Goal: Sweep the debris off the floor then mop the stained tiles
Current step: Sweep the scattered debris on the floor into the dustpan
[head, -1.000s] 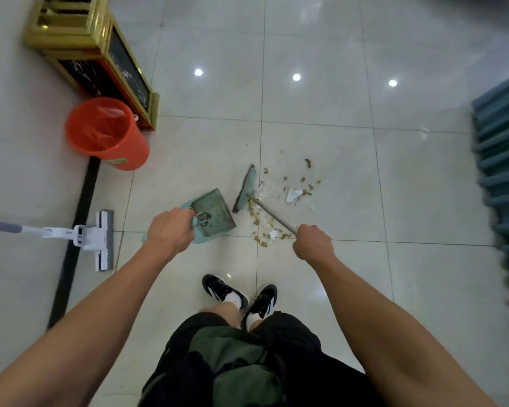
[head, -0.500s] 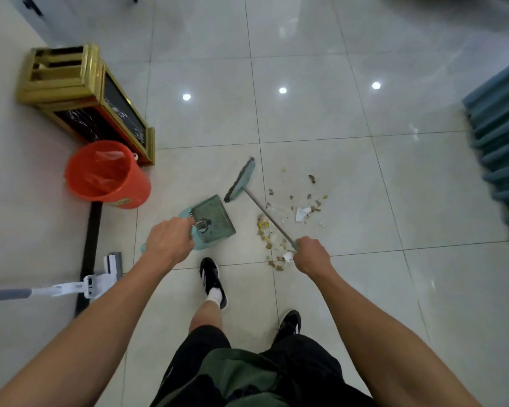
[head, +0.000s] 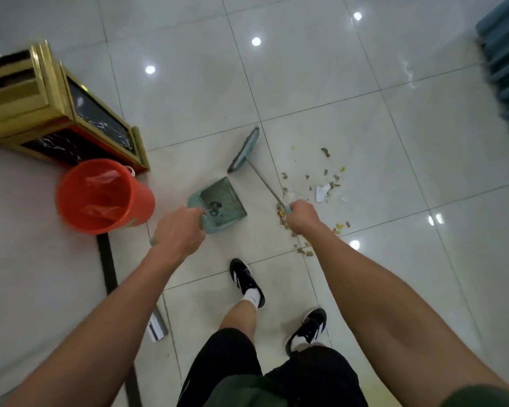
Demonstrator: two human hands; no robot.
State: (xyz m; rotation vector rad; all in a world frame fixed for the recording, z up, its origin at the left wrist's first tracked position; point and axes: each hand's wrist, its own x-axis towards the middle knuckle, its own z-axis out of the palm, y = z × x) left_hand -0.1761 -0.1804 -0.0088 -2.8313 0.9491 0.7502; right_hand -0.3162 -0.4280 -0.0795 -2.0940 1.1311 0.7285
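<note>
My left hand (head: 179, 232) grips the handle of a teal dustpan (head: 222, 203), which holds a little dark debris and hangs just above the pale tiles. My right hand (head: 301, 215) grips the metal handle of a teal broom (head: 244, 151), whose head is raised beyond the dustpan. Scattered debris (head: 325, 183), brown and yellow bits with a white paper scrap, lies on the tile to the right of the broom handle and under my right hand.
An orange bucket (head: 103, 196) stands left of the dustpan, against a gold-framed black cabinet (head: 59, 113). A mop head (head: 157, 326) shows behind my left forearm. Teal furniture (head: 506, 69) fills the right edge. My feet stand below the debris.
The view has swung and I have stepped forward. The dustpan moved closer to the orange bucket, and the broom head lifted away from the debris, towards the far left.
</note>
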